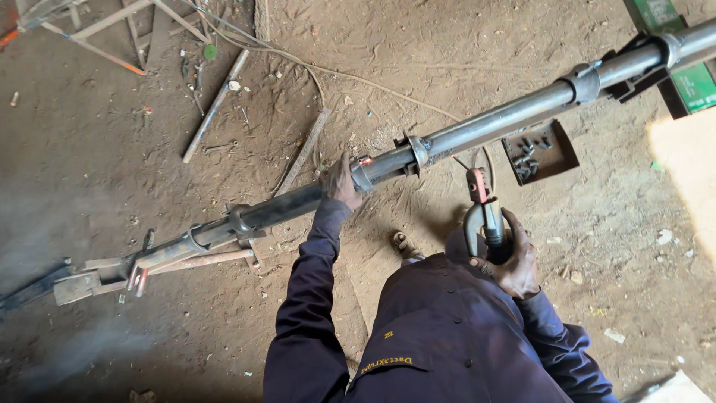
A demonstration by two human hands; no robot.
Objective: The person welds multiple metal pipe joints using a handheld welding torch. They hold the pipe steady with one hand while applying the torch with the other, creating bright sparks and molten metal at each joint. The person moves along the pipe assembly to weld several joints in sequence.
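Observation:
A long steel pipe [492, 119] with several welded collars runs diagonally from lower left to upper right above a dirt floor. My left hand [341, 184] grips the pipe beside a collar [362, 173] that shows a small glowing spot. My right hand [513, 257] holds a welding electrode holder [481, 213] with red jaws, pointing up toward the pipe from just below it. Both arms wear dark blue sleeves.
A small metal tray of bolts [538, 151] lies under the pipe. A thin cable [350, 78] crosses the floor. Loose rods [215, 104] and a frame [112, 30] lie at upper left; flat bars [112, 272] support the pipe's left end. A green object [686, 75] stands upper right.

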